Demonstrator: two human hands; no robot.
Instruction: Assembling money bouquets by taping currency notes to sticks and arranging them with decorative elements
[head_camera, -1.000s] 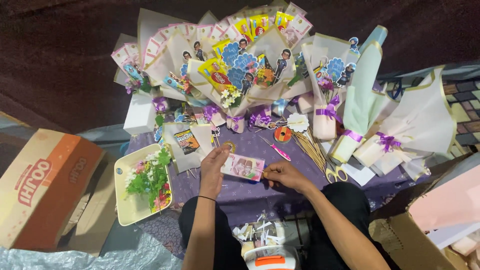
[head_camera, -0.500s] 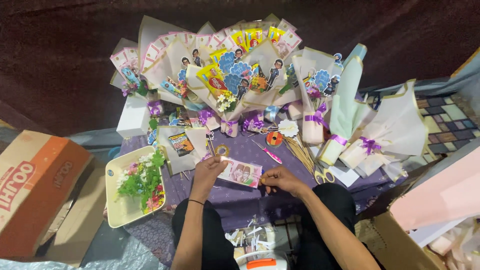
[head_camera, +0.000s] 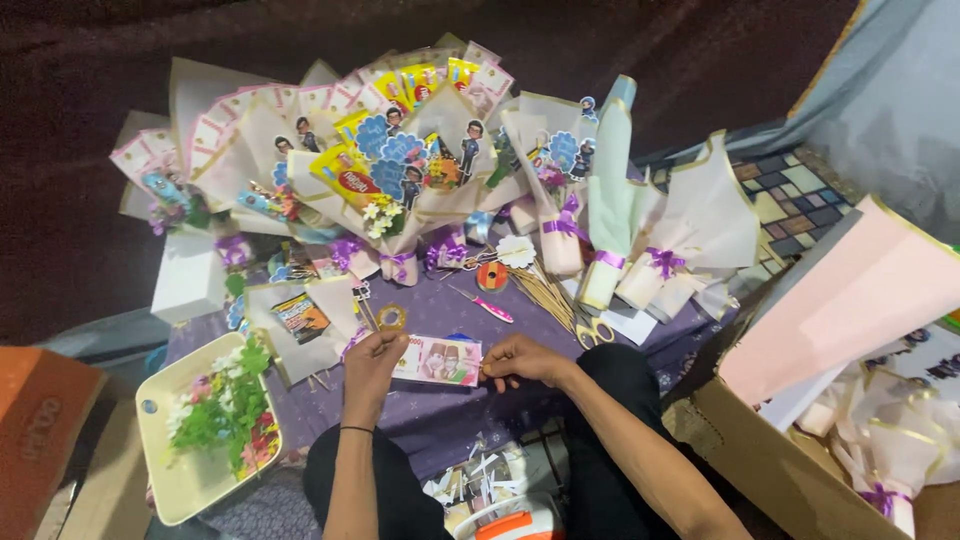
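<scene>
My left hand (head_camera: 372, 362) and my right hand (head_camera: 520, 360) hold the two ends of a pink banknote in a clear sleeve (head_camera: 437, 361) just above the purple cloth (head_camera: 450, 420). A small roll of clear tape (head_camera: 391, 318) lies just beyond my left hand. Farther off, a pink-handled cutter (head_camera: 483, 304) and a bundle of thin wooden sticks (head_camera: 545, 292) lie on the cloth. Yellow-handled scissors (head_camera: 592, 331) sit to the right of my right hand.
Several paper-wrapped bouquets (head_camera: 400, 160) with cartoon cut-outs and purple ribbons lean at the back. A cream tray (head_camera: 165, 470) of artificial flowers sits at the left, by an orange box (head_camera: 35, 430). A cardboard box (head_camera: 780, 470) with pink paper stands at the right.
The view has shifted a little; both hands keep the banknote in the same place, with the right hand's fingers curled tighter on its end.
</scene>
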